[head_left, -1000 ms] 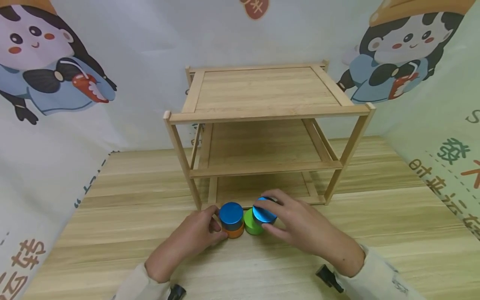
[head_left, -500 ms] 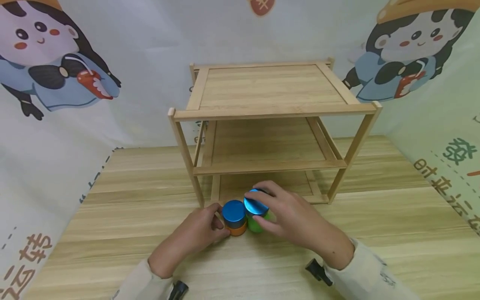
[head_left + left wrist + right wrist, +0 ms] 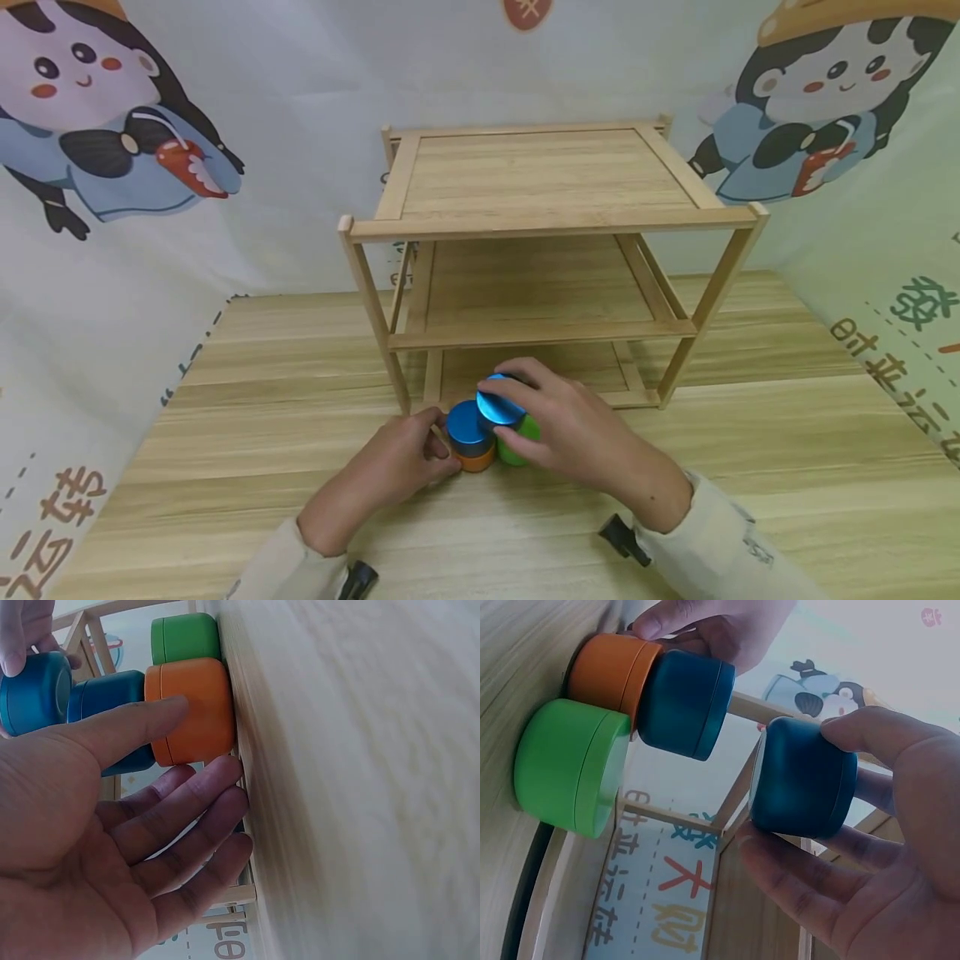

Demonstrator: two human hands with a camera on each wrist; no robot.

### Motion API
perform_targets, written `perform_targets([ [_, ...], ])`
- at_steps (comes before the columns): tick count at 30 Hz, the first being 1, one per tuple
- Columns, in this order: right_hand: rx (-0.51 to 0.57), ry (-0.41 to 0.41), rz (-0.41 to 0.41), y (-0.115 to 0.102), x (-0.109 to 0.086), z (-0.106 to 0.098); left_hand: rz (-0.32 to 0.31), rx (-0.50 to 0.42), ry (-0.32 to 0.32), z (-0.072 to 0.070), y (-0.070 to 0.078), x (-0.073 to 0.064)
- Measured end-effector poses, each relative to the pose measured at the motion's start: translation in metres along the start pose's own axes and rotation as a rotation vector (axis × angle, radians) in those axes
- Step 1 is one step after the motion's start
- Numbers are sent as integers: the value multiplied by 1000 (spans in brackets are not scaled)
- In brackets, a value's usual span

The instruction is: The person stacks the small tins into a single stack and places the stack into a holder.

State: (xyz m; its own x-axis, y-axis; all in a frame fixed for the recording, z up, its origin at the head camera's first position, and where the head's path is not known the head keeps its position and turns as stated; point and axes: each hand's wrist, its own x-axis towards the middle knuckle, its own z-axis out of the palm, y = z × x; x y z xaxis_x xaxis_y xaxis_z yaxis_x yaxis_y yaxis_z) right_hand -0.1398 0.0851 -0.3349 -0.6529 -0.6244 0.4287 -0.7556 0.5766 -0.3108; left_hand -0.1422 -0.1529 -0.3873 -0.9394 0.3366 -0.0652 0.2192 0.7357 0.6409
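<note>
Hanging just above a blue jar [image 3: 465,427], the held jar [image 3: 799,780] is pinched in the right hand's [image 3: 566,429] curved fingers, apparently being positioned and calling for level alignment, while the left hand [image 3: 401,457], fingers loosely extended, thumbs the orange jar [image 3: 477,462] on a wooden table [image 3: 465,533] before a shelf [image 3: 540,175] and printed walls [image 3: 300,142].

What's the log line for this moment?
Right hand: holds metallic-blue cylindrical container, raised | Left hand: touches orange cylindrical container | Second metallic-blue cylindrical container: atop orange container | Green cylindrical container: beside orange container
</note>
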Motion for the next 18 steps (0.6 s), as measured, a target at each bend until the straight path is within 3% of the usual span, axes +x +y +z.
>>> perform_targets([
  [18,21,-27,-8,-4,10,8,7,0,-20,-1,-1,-2],
])
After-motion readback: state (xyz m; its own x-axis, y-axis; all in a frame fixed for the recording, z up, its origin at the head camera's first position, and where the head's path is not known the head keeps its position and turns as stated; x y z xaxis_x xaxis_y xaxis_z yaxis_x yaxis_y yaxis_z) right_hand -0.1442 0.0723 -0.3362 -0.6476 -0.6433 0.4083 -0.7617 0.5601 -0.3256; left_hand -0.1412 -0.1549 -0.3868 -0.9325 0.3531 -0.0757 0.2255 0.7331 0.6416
